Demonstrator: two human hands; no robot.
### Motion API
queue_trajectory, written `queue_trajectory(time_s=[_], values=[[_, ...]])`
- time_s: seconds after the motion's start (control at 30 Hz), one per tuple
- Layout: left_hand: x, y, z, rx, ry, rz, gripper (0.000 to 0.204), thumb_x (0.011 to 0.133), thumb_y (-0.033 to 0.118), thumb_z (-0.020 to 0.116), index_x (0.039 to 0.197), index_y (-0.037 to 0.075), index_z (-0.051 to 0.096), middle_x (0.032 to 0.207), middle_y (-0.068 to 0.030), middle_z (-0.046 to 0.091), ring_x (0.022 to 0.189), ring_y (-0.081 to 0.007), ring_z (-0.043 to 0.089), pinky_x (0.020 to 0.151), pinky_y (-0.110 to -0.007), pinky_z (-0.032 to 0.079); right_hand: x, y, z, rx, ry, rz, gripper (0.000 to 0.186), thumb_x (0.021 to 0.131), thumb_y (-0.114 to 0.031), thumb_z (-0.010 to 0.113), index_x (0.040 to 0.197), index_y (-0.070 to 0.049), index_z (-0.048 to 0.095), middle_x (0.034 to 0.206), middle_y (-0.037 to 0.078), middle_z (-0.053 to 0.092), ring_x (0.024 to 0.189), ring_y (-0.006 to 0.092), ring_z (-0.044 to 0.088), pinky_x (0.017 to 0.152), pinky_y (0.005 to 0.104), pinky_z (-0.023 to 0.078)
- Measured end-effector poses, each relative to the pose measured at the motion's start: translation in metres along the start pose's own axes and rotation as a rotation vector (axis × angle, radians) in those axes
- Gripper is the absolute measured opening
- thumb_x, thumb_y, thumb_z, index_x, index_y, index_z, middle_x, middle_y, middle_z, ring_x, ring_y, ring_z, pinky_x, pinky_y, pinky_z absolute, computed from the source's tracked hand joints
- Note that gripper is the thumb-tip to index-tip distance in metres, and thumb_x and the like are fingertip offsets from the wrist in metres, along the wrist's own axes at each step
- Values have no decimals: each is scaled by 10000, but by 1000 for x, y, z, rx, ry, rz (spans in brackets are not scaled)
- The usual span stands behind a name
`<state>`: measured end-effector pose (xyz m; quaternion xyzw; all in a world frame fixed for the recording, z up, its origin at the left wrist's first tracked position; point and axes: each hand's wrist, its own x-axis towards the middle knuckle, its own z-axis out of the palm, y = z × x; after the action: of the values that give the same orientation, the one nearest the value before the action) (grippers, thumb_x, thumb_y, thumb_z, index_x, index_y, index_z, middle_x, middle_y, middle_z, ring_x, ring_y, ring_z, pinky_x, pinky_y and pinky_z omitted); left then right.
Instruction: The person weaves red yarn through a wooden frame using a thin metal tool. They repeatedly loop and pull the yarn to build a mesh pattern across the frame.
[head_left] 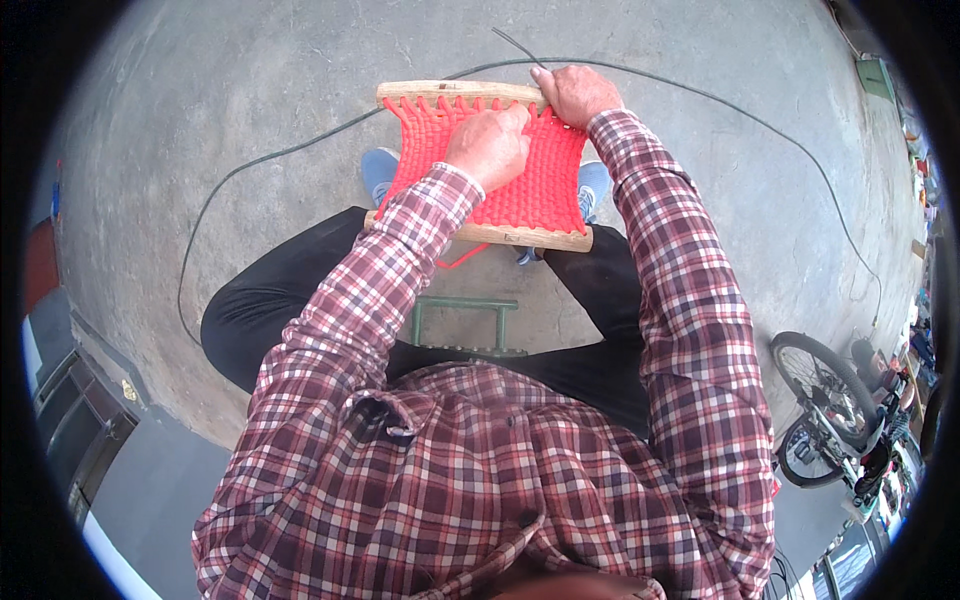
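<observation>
1. Woven red cord panel [552,165] is suspended above the concrete floor [300,70], in front of the body and between the legs; it is strung between upper wooden bar [445,91] and lower wooden bar [515,236].
2. Right hand [580,96]: grip is closed around the right end of the upper bar. A thin dark rod or wire [515,43] is seen sticking out up-left by the thumb; whether it is held cannot be told.
3. Left hand [488,145]: placed over the panel, fingers curled at the cord loops just below the upper bar. Whether anything is pinched in the grip cannot be told; fingertips are hidden.
4. A loose red cord [463,257] is left hanging below the lower bar.
5. Dark cable [600,64] is laid in a wide arc across the floor.
6. Green metal frame [508,325] is positioned between the thighs; bicycle [830,390] is parked at right.
</observation>
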<state>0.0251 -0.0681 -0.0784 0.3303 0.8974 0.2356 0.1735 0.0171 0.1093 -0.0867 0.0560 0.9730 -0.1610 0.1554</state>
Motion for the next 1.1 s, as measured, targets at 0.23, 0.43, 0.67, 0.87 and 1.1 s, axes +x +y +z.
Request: queue_trajectory(time_s=[0.23,0.43,0.67,0.87,1.1], values=[[4,5,8,-130,71,89,255,806,222,625,984,45,580,836,-193,648,824,-357,631,705,-471,492,12,11,10,-8,0,-118,554,971,-429,274,910,-10,632,857,252,625,845,416,595,788,485,465],[10,9,4,-63,-10,103,206,799,201,615,919,34,602,844,-182,649,836,-351,627,732,-461,491,11,8,5,-29,-58,-111,522,971,-405,278,963,-29,641,956,214,632,919,372,600,843,451,467],[0,18,9,-166,85,136,243,816,170,610,1010,23,600,946,-212,630,886,-352,609,781,-438,478,7,2,-6,-53,-118,-54,524,967,-406,271,971,-49,656,1004,201,635,998,347,589,887,440,455],[13,18,10,-126,6,128,189,805,183,592,937,49,600,812,-189,643,810,-341,634,711,-458,493,7,2,0,32,36,-107,590,959,-443,292,817,13,640,858,251,627,841,411,588,789,472,462],[-2,20,9,-162,-36,139,262,798,172,602,1014,25,574,815,-211,633,792,-369,621,721,-460,490,9,-3,-8,-22,-112,39,572,972,-417,259,876,-29,668,938,209,643,906,328,619,869,438,465]])
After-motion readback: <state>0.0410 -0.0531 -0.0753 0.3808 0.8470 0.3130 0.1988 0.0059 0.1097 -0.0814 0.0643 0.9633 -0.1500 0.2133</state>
